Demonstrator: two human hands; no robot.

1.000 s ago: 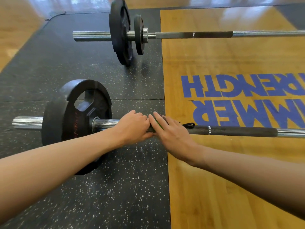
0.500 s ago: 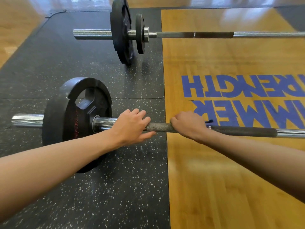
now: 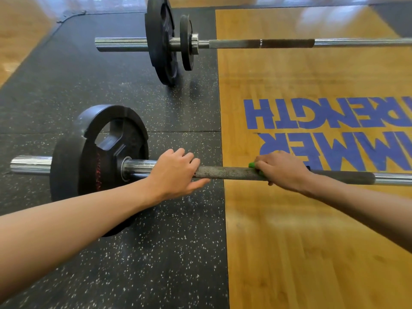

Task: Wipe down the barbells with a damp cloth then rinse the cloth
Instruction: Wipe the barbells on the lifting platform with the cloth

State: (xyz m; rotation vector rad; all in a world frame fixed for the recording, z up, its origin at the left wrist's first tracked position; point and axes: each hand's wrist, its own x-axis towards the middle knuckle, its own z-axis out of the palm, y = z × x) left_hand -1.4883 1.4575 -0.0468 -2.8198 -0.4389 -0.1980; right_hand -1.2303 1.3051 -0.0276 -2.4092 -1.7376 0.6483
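Observation:
The near barbell (image 3: 229,173) lies across the floor, a black plate (image 3: 98,161) on its left sleeve. My left hand (image 3: 176,172) grips its shaft just right of the plate's collar. Further right, my right hand (image 3: 282,168) wraps a green cloth (image 3: 252,165) around the knurled shaft; only a small edge of the cloth shows beside the fingers. A second barbell (image 3: 263,43) with two black plates (image 3: 160,41) lies parallel at the far side.
Black speckled rubber mat (image 3: 138,253) covers the left half of the floor. A wooden platform (image 3: 312,241) with large blue lettering (image 3: 323,130) lies on the right. Plain wooden flooring runs beyond the mat's far left edge.
My right hand has slid rightward along the near bar with the cloth, away from my left hand. My left hand has stayed by the collar.

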